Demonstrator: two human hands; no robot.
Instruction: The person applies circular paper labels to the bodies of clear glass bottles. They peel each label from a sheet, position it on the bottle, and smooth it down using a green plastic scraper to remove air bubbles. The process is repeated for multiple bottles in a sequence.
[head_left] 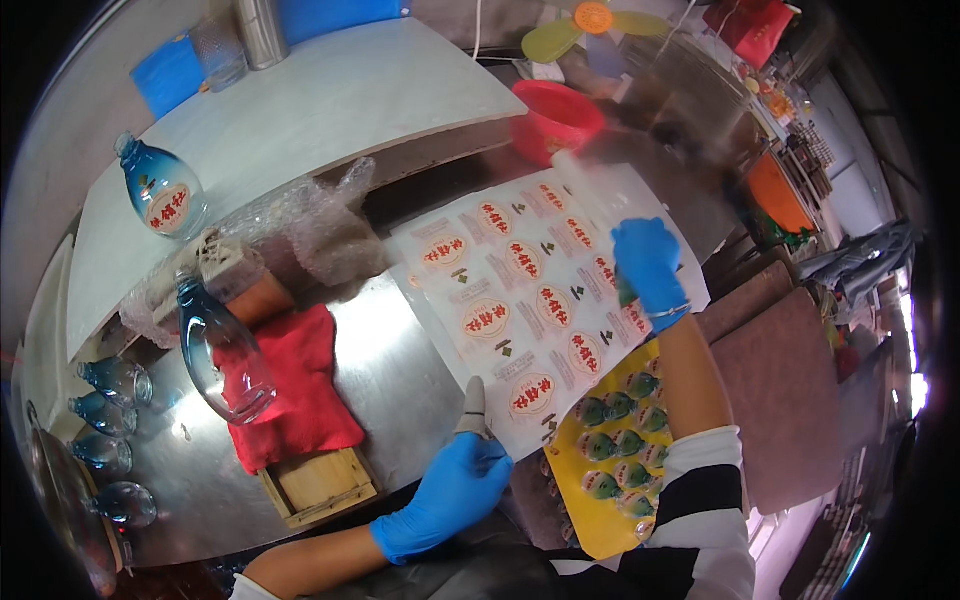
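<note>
Head view: both your hands are at a large whitish translucent sheet [540, 300] printed with rows of red ovals, spread on the shiny metal desk [385, 330] before you

Your left hand [450, 492]: gloved in blue, at the sheet's lower left edge, one finger in a greyish cover [474, 408] stretched upward along it; you cannot tell from here whether the fingers pinch the edge

Your right hand [650, 265]: gloved in blue, fingers bent over the right part of the sheet; its grip is hidden, so you cannot tell if it is clamped on the sheet

Under your right forearm: a yellow sheet [590, 525] with rows of rounded green shapes, just beside the lower edge of the whitish one

Left of the sheet: a clear glass bottle with a blue neck [225, 350] resting on a crumpled red cloth [325, 410], which partly covers an open wooden box [320, 485]

Far left of your desk: a row of four small-looking blue-tinted glass bottles [115, 382]

Beyond the cloth: clear bubble wrap [335, 225], near a blue-to-clear glass bottle with a red oval label [160, 180] on a white flat shelf [350, 95]

Beyond the sheet: a round red plastic basin [555, 115]
</note>
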